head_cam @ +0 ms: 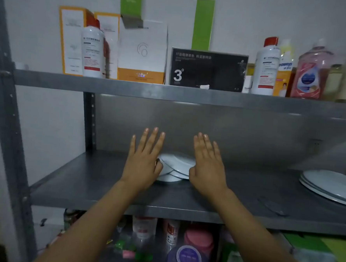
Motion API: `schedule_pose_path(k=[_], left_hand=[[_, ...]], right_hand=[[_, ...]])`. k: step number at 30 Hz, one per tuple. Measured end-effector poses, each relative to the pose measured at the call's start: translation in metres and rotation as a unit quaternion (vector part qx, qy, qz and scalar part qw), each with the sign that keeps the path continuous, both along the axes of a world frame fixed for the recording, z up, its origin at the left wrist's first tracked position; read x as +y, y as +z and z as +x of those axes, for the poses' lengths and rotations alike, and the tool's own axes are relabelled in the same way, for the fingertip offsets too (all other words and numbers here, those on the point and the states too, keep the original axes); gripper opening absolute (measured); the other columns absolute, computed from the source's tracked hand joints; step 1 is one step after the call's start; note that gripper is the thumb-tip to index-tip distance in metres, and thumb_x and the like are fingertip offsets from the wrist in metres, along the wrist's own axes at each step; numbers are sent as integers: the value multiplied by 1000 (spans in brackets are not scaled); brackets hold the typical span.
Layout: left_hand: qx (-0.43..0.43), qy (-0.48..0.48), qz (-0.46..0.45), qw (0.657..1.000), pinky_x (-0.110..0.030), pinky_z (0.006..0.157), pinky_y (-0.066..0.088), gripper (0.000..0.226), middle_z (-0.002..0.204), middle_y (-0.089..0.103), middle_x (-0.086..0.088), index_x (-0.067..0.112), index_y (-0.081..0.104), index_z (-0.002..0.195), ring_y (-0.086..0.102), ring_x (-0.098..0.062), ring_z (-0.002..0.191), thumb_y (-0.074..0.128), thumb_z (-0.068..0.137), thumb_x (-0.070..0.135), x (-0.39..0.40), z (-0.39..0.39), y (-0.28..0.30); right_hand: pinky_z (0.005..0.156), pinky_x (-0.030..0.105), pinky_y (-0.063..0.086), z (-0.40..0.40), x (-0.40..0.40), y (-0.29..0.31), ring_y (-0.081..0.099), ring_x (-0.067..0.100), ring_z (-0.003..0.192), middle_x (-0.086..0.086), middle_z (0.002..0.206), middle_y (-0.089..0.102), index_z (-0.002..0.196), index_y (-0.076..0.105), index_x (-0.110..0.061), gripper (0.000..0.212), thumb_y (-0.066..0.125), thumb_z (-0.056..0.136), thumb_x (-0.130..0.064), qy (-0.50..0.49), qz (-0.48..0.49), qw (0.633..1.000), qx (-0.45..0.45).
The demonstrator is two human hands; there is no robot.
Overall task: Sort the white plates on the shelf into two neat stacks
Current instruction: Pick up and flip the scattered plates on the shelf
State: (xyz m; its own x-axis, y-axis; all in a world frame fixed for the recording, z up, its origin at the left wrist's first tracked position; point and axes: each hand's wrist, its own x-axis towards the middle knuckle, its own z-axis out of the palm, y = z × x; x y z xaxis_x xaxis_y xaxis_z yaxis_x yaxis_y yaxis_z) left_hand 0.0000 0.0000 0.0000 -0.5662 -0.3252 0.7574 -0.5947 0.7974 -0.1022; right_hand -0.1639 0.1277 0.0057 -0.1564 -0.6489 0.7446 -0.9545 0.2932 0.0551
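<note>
At the far left stands the grey metal upright (6,108) of the rack. On the top shelf (130,88) you have orange-edged white boxes (71,41) and a white red-capped bottle (91,49). Your left hand (144,161) is flat and spread over the middle shelf (87,186), fingers (153,141) straight and apart, gripping nothing; its thumb side lies against the left edge of the small white plates (175,167). Those plates sit mid-shelf in an uneven pile, rims overlapping at different angles, between your two hands. Above them on the top shelf is a black box (208,71) marked with a "3". Your right hand (207,167) is likewise flat and empty, fingers extended, its thumb at the right edge of the same pile. Further right, more bottles line the top shelf, among them a pink one (311,74). At the far right of the middle shelf, well apart from your hands, lies a stack of larger white plates (328,186), partly cut off by the frame.
</note>
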Motion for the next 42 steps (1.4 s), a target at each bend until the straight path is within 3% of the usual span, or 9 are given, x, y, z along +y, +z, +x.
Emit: schedule_pose_path(k=[7,13,16,24,28,32,36,38,42], left_hand=[[-39,12,42,998,-55,117,6,70,161,9,-6,20,7,153,3,-26,148,31,89,34,-35,-15,-36],[-71,-42,88,993,-54,117,3,63,161,8,-3,24,7,154,2,-23,148,25,95,37,-83,-42,-54],[-94,-75,67,991,-56,115,10,60,157,25,-6,21,19,152,16,-25,147,30,95,35,-101,-56,-58],[-120,-68,132,982,-55,116,6,76,158,20,-4,23,18,151,12,-22,147,-4,83,48,-114,-69,-60],[-116,-57,158,979,-56,116,7,61,158,20,-5,22,20,150,13,-23,146,12,94,45,-114,-62,-57],[-111,-52,191,974,-57,116,6,52,157,21,-4,21,23,150,14,-23,146,28,100,38,-112,-57,-55],[-98,-51,203,973,-58,115,8,54,156,25,-4,21,26,148,16,-24,146,25,98,41,-108,-57,-54],[-95,-52,199,974,-58,115,7,54,156,25,-3,21,27,148,16,-23,146,26,98,40,-105,-58,-54],[-86,-49,196,976,-56,116,8,53,157,24,-2,21,25,150,16,-21,146,28,100,40,-100,-60,-51]], right_hand=[[121,38,1,-15,-33,-27,1,20,149,8,162,7,152,9,-7,81,51,82,-13,3,44,997,-65],[121,36,5,-24,-79,-40,7,18,149,7,161,13,152,12,-11,79,53,86,-23,-19,112,980,-163],[120,38,13,-33,-93,-40,14,22,148,9,160,19,152,16,-11,83,59,82,-24,-31,147,965,-215],[117,33,22,-47,-119,-42,26,22,143,6,156,29,150,24,-15,89,66,75,-35,-28,206,944,-256],[109,29,28,-57,-127,-45,33,21,140,1,154,33,149,28,-16,81,65,80,-37,-41,228,920,-317],[90,30,37,-68,-131,-43,49,27,122,8,135,53,127,49,-12,56,66,80,-36,-28,230,933,-277],[106,30,34,-72,-124,-34,41,23,134,0,149,43,144,39,-20,70,70,82,-32,16,243,935,-257],[106,32,36,-73,-121,-33,41,23,135,-1,148,44,144,40,-23,63,65,87,-29,22,249,941,-228],[77,37,42,-69,-116,-32,55,36,110,14,119,58,132,44,-14,40,47,92,-11,-16,236,968,-81]])
